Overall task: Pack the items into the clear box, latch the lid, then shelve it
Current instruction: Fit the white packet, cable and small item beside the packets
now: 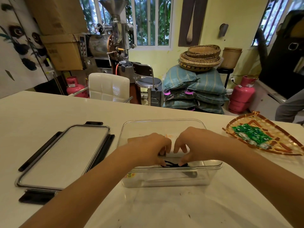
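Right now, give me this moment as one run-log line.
stage: packing | left hand + right hand: together over clear box, pinching black cord | lid: off, left of box | green packets: in woven tray

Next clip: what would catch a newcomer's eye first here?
Two bare hands, left hand and right hand, meet over the clear plastic box at centre, fingers on a thin black cord. Its black-latched clear lid lies left; a woven bamboo tray of green packets sits right.

Both hands, the left hand point(150, 148) and the right hand point(193, 143), are reaching into the clear box point(212, 168), pinching a black cord point(171, 164). The lid point(64, 155) is lying left.
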